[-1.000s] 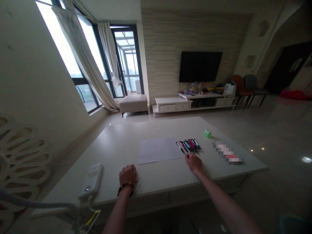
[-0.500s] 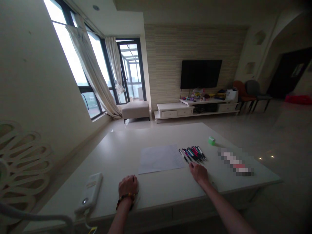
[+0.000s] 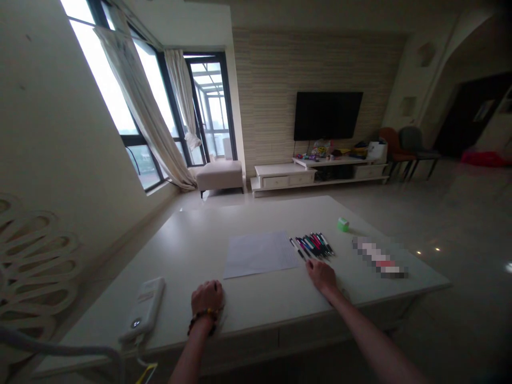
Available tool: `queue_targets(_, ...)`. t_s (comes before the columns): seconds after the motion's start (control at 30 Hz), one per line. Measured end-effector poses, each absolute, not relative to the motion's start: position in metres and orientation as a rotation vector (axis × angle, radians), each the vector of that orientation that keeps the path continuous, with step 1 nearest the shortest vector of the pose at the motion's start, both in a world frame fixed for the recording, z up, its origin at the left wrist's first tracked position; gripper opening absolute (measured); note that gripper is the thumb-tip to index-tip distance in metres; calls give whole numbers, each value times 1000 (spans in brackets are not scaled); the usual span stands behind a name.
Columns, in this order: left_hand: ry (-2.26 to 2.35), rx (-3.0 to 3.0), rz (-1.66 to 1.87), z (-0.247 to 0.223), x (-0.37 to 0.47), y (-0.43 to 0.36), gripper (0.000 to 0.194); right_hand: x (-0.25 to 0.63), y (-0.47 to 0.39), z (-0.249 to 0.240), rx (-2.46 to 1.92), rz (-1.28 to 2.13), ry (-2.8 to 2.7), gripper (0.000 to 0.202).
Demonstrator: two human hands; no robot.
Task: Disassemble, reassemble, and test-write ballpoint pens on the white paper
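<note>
A sheet of paper (image 3: 260, 253) lies on the white table (image 3: 256, 304). Several pens (image 3: 316, 245) are grouped at its right edge, one of them a little apart on the left. My left hand (image 3: 207, 297), with a beaded bracelet at the wrist, rests curled on the table at the paper's lower left; nothing shows in it. Just below the pens is my right hand (image 3: 321, 274), its fingers curled in near the pen ends. Whether those fingers hold a pen is too small to tell.
A white device with a cable (image 3: 147, 308) lies at the table's left. A green object (image 3: 343, 224) and a blurred-out item (image 3: 380, 258) lie at the right. Beyond stand an ottoman (image 3: 220, 176), a low cabinet (image 3: 280, 178) and a television (image 3: 328, 116).
The whole view has shifted slightly, so the table and room sit a little higher and further left. Both hands keep about the same places on the table.
</note>
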State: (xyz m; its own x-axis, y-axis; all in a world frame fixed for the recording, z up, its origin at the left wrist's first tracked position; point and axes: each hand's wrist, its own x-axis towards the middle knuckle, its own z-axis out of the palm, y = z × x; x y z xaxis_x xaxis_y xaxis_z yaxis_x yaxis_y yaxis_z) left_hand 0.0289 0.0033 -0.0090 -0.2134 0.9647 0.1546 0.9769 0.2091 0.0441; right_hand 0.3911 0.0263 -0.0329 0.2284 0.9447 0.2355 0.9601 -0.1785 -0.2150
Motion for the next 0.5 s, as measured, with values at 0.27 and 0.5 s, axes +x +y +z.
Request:
queue_targets(0.27,-2380,-1915,-195,-6,32,4,40,408,39,-30,-1988,-257,-1622,30)
queue_targets(0.5,-2413,-1926,-193,-2,34,4,38,450,89,-12,-2413,288,-1301,96)
